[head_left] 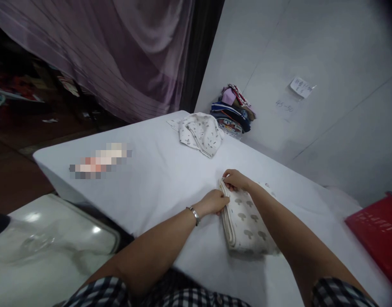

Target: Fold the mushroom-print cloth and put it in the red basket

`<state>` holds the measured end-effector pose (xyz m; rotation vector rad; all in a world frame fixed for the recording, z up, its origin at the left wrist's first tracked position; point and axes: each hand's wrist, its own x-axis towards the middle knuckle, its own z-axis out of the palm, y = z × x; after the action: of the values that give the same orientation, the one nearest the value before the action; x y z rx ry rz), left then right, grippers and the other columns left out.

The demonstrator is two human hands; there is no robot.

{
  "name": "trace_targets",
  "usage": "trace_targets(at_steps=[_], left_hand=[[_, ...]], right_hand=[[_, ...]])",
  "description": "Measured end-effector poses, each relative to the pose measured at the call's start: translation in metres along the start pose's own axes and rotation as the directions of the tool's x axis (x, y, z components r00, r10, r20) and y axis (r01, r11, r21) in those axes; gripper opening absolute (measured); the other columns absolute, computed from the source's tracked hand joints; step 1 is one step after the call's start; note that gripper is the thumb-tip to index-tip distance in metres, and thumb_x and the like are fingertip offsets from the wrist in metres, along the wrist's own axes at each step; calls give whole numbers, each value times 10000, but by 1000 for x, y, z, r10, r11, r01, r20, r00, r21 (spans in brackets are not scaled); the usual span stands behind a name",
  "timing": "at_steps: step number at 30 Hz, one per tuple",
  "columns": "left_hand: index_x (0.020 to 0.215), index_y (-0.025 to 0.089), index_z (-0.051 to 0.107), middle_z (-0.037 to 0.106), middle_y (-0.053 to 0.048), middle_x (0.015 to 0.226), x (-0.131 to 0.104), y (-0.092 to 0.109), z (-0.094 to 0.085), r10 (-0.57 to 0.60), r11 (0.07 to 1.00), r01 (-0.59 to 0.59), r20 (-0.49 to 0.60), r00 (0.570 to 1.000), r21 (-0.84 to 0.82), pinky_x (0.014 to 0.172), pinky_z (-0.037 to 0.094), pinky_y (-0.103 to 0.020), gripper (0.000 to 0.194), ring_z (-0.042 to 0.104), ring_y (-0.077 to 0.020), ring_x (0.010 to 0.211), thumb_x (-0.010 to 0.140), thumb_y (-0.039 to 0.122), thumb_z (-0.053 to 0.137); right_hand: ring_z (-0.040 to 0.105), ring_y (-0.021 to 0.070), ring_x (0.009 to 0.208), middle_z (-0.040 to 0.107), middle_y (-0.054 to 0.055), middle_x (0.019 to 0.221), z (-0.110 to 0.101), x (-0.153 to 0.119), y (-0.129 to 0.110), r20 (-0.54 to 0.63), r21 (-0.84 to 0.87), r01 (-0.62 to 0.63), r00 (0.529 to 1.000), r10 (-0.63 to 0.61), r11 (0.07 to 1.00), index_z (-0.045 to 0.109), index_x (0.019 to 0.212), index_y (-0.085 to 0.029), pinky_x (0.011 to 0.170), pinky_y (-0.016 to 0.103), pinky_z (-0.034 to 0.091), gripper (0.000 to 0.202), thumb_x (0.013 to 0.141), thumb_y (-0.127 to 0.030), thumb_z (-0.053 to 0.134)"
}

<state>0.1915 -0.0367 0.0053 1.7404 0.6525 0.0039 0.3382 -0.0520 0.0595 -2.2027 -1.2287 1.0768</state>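
White cloth [247, 224], mushroom-printed and folded into a layered bundle, lies on the white-covered table [148, 183]. Judged light, soft and hardly fragile, its layers likely to slip apart; best pinched together along the stacked edge. Left hand [215, 201] grips that edge; right hand [236, 180] pinches its far corner. Beyond: a leaf-patterned cloth [199, 134], loosely heaped.

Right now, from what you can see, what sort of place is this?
Probably a workroom or shop for cloth goods: there's a folded mushroom-print cloth on a white-covered table, stacked clothes near the wall, and a handwritten note stuck up there.
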Motion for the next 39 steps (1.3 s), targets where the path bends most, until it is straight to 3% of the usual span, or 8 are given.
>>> trace_targets(at_steps=[5, 8, 11, 15, 18, 22, 29, 39], left_hand=[[657, 138, 504, 569, -13, 546, -1, 1, -3, 17, 1000, -17, 43, 999, 2, 375, 363, -188, 209, 488, -89, 379, 775, 303, 453], [646, 145, 490, 563, -8, 549, -2, 3, -2, 16, 1000, -15, 48, 999, -8, 370, 365, -197, 199, 486, -91, 369, 773, 291, 439], [643, 149, 486, 559, -8, 550, -2, 4, -1, 10, 1000, -10, 40, 999, -7, 371, 370, -203, 194, 489, -96, 371, 769, 286, 432], [637, 153, 489, 551, -3, 537, -1, 3, -1, 16, 1000, -16, 22, 1000, 9, 378, 369, -203, 194, 496, -100, 383, 764, 290, 439], [645, 156, 492, 546, 3, 531, -1, 2, -1, 15, 1000, -15, 17, 1000, 15, 385, 369, -202, 191, 493, -98, 390, 767, 293, 442], [649, 152, 497, 542, 2, 524, -1, 2, -1, 12, 1000, -12, 31, 999, 4, 381, 364, -204, 208, 484, -98, 385, 776, 310, 448], [674, 148, 507, 538, 8, 523, 0, 3, -1, -20, 999, 22, 48, 999, -42, 377, 362, -202, 219, 483, -95, 380, 777, 336, 463], [647, 150, 510, 544, 8, 510, 3, 0, -1, 2, 999, 0, 44, 999, -47, 363, 350, -200, 191, 489, -97, 366, 757, 298, 462]], right_hand=[[509, 82, 442, 581, -40, 583, 2, -14, 8, -142, 116, 146, 981, -129, 982, 474, 1100, -173, 396, 165, 354, 336, 766, -199, 501], [570, 109, 592, 612, 3, 701, 10, -29, 20, -373, 75, 304, 892, -256, 950, 531, 1017, -161, 517, 196, 425, 263, 780, -253, 459], [565, 126, 656, 631, 14, 741, 20, -44, 29, -483, -166, 276, 814, -323, 947, 587, 910, -176, 610, 228, 418, 204, 790, -282, 461], [522, 128, 622, 611, 14, 656, 25, -53, 27, -401, -322, 125, 880, -254, 939, 596, 710, -177, 596, 232, 357, 173, 781, -318, 525], [500, 116, 566, 576, 9, 582, 22, -49, 21, -311, -259, 52, 941, -135, 964, 575, 635, -166, 555, 221, 341, 143, 731, -271, 586], [442, 81, 401, 517, -28, 472, 17, -45, 21, -188, -122, 30, 981, -53, 992, 551, 642, -158, 439, 200, 329, 146, 763, -240, 538], [372, 57, 342, 450, -60, 413, 23, -42, 25, -179, 42, 52, 983, -43, 998, 491, 657, -168, 359, 171, 281, 177, 815, -246, 472], [467, 85, 362, 535, -40, 481, 21, -40, 16, -139, -9, 34, 990, -35, 999, 513, 709, -179, 365, 187, 325, 136, 783, -292, 532]])
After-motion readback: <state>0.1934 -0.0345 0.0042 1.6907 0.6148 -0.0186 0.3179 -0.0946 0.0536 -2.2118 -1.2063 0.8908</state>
